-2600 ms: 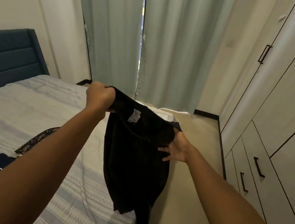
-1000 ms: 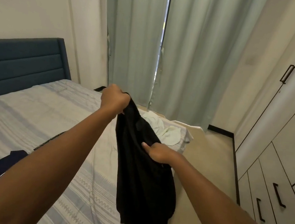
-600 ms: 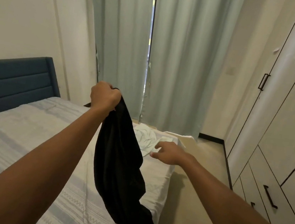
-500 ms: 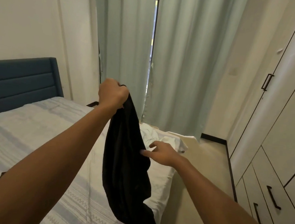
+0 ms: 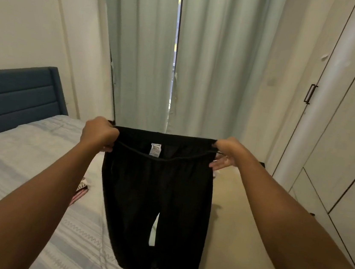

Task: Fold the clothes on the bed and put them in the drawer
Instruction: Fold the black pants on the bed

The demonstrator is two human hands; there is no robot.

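Room: bedroom with pale walls; pale green floor-length curtains [image 5: 214, 60] hang across the far end.
Wardrobe: tall cream cupboard with black bar handles [image 5: 351, 133] along the right wall. Its cream drawer fronts [image 5: 321, 192] sit low and are closed.
Bed: mattress under a blue-and-white striped cover [image 5: 23, 160], on the left, with a dark blue padded headboard [image 5: 16, 94]. A small patterned cloth [image 5: 82, 186] lies near the bed's right edge.
Trousers: black soft-fabric trousers [image 5: 155, 198], held up in the air between the bed and the floor strip. The waistband is stretched level, the legs hang straight down, and the hems drop out of view.
Left hand: left hand [image 5: 99, 133] is a fist, its fingers [image 5: 108, 147] curled tight round the waistband's left corner.
Right hand: right hand [image 5: 225, 154] pinches the right corner between thumb and forefinger; the other fingers [image 5: 216, 166] are spread loose below it.
Tag: white care label [image 5: 155, 149] inside the back of the waistband, facing the wearer of the camera.
Axis: long axis vertical, with the waistband crosswise between the hands.
Next move (judgement): the garment is spread out and not yet folded. The bed lies left and below, nearer the left hand, so the right corner likely has to travel left to lay leg on leg.
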